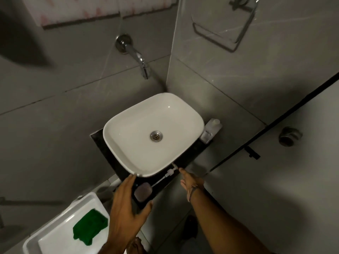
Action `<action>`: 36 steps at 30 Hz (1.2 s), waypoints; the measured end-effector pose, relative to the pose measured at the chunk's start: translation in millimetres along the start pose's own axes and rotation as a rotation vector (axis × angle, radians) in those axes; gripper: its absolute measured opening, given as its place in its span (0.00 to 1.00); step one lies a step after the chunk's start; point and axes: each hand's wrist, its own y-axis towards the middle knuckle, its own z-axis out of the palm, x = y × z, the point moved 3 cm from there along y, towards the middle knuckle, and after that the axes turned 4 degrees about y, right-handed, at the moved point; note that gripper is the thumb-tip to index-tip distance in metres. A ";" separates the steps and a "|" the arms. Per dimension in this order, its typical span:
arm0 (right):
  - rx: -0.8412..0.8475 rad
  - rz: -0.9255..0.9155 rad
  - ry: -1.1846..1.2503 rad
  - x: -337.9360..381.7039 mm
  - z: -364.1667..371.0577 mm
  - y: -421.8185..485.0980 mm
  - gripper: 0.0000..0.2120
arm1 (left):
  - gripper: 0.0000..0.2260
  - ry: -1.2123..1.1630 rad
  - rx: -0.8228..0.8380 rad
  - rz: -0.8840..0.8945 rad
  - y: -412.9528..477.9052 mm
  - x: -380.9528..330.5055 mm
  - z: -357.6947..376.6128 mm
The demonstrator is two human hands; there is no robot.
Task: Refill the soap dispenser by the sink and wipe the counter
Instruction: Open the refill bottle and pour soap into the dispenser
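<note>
The pump [169,172] lies on the counter [191,151] at the basin's [110,143] 5 o'clock. Its long axis runs roughly 1 to 7 o'clock, with the tube toward the dispenser bottle [142,191]. The right hand [190,180], released and empty, is nearest the pump head. The left hand [124,208], released, flanks the bottle.

A: Your right forearm [229,226] is bare right down to the frame's lower edge.
B: Round that wrist you wear a thin dark band [192,193], with a paler strand running beside it.
A: Your right hand [190,182] is bare, fingers too.
B: Your left hand [124,204] is bare as well, and only a short stretch of its wrist shows.
</note>
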 end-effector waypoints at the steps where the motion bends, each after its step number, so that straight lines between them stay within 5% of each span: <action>1: -0.008 -0.027 -0.012 6.1 -8.1 1.3 0.12 | 0.42 0.017 -0.007 0.060 10.6 -18.1 2.9; 5: -0.070 -0.129 -0.018 42.0 -42.1 14.8 0.11 | 0.33 0.023 0.027 0.253 53.8 -98.8 45.8; 10: -0.104 -0.270 -0.048 109.1 -78.7 46.5 0.16 | 0.32 -0.028 0.152 0.150 95.7 -169.6 135.3; 15: -0.072 -0.372 -0.146 164.5 -98.7 90.3 0.18 | 0.35 0.264 0.131 0.071 163.8 -209.5 212.3; 22: 0.040 -0.462 -0.266 195.4 -108.8 123.9 0.10 | 0.44 0.503 0.108 -0.096 236.7 -220.0 283.0; 31: 0.167 -0.679 -0.409 229.3 -97.8 121.2 0.16 | 0.38 0.519 0.026 -0.158 254.8 -219.0 305.9; 36: 0.204 -0.915 -0.456 256.7 -82.7 97.3 0.08 | 0.35 0.436 -0.084 -0.112 242.9 -228.2 288.8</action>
